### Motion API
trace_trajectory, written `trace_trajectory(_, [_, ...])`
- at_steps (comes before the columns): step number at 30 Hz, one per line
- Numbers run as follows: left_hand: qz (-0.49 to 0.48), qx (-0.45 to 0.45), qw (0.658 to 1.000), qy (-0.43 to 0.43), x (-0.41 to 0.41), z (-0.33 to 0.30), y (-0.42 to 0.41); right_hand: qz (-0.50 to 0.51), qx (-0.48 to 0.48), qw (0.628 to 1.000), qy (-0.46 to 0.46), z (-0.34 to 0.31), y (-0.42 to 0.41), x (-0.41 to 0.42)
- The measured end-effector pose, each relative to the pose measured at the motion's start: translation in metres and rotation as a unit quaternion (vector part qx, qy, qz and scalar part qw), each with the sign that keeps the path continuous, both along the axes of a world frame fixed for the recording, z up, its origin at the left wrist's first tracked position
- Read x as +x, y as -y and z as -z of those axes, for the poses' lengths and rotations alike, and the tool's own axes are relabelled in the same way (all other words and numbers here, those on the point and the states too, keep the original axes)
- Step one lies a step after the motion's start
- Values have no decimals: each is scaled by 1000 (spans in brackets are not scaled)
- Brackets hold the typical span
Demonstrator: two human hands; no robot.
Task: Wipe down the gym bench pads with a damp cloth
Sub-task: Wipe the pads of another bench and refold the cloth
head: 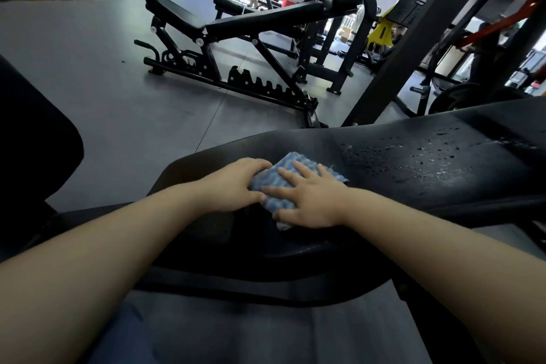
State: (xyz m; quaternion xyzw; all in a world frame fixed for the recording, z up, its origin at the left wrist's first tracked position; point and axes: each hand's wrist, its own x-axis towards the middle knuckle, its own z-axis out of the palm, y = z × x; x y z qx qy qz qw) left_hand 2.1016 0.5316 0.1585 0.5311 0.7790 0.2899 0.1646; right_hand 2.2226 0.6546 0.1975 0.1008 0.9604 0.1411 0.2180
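Observation:
A black gym bench pad (399,156) runs across the lower middle of the head view, with water droplets on its right part. A folded blue-and-white cloth (291,167) lies on the pad near its left end. My left hand (233,183) grips the cloth's left edge with curled fingers. My right hand (307,201) presses flat on top of the cloth with straight, spread fingers.
A second black adjustable bench (236,23) stands on the grey floor beyond. A black rack upright (413,38) rises at the right behind the pad. A dark padded shape (29,142) sits at the left edge. A person stands far off by the window.

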Motion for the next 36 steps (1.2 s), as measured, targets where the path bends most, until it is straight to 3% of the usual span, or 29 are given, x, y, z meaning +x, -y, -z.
trace_trajectory(5, [24, -4, 999, -21, 20, -3, -6, -21, 7, 999, -30, -6, 21, 53])
trace_trajectory(12, [57, 49, 997, -27, 46, -5, -25, 40, 40, 994, -90, -18, 0, 84])
trace_trajectory(21, [92, 7, 994, -63, 57, -7, -30, 245, 116, 947, -169, -46, -66, 105])
trace_trajectory(29, [40, 60, 997, -25, 49, -9, -39, 77, 63, 988, -116, -11, 11, 107])
trace_trajectory(36, [-3, 58, 997, -41, 46, -1, -46, 109, 60, 989, -79, -19, -11, 85])
